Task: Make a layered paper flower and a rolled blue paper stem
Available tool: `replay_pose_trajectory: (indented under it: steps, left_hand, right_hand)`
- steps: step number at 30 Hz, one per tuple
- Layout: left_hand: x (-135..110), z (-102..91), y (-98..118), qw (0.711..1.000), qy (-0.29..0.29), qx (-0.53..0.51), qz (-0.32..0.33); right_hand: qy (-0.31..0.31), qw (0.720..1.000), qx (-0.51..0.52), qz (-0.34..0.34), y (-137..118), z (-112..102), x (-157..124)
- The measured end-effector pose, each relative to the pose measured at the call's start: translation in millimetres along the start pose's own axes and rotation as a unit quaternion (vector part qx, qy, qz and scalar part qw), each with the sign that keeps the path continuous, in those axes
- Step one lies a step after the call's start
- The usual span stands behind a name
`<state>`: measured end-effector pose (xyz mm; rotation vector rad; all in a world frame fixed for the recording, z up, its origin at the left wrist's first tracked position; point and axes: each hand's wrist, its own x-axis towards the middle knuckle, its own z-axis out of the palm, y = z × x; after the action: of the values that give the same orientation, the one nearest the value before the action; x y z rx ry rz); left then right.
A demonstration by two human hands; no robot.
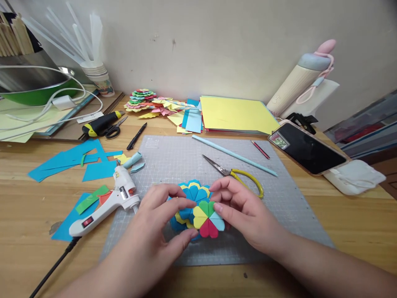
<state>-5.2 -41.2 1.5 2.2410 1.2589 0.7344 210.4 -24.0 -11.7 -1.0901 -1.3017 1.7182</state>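
A layered paper flower (195, 198) of blue and yellow petals lies on the grey cutting mat (173, 161). On its near side sits a smaller round piece (208, 218) of green, yellow, red and light-blue heart petals. My left hand (158, 223) curls round the flower's left side, thumb beneath and fingertips on top. My right hand (245, 211) pinches the flower's right edge, with a fingertip on the small piece.
A white glue gun (108, 203) lies left of the mat, its cord running toward me. Yellow-handled scissors (235, 174) and a light-blue paper stick (235, 156) lie behind my hands. A phone (307, 148) is right; blue paper scraps (71, 163) left; paper stacks behind.
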Motion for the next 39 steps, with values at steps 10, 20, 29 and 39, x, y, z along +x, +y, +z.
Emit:
replay_pose_trajectory:
  steps: [10, 20, 29, 39]
  left_hand:
    - [-2, -0.5, 2, 1.0, 0.01, 0.01, 0.026]
    - [-2, 3.6, -7, 0.996, 0.063, 0.059, -0.002]
    - [0, 7.9, -12, 0.986, 0.099, 0.131, -0.033]
    - [0, 4.3, -15, 0.98, 0.128, 0.146, -0.038]
  right_hand:
    - [-0.006, 1.0, 0.002, -0.002, 2, 1, -1]
    - [0.089, 0.982, -0.126, -0.107, -2, -7, 1]
    - [0.112, 0.931, -0.287, -0.197, 8, -18, 6]
    - [0.086, 0.92, -0.33, -0.192, 9, -17, 7]
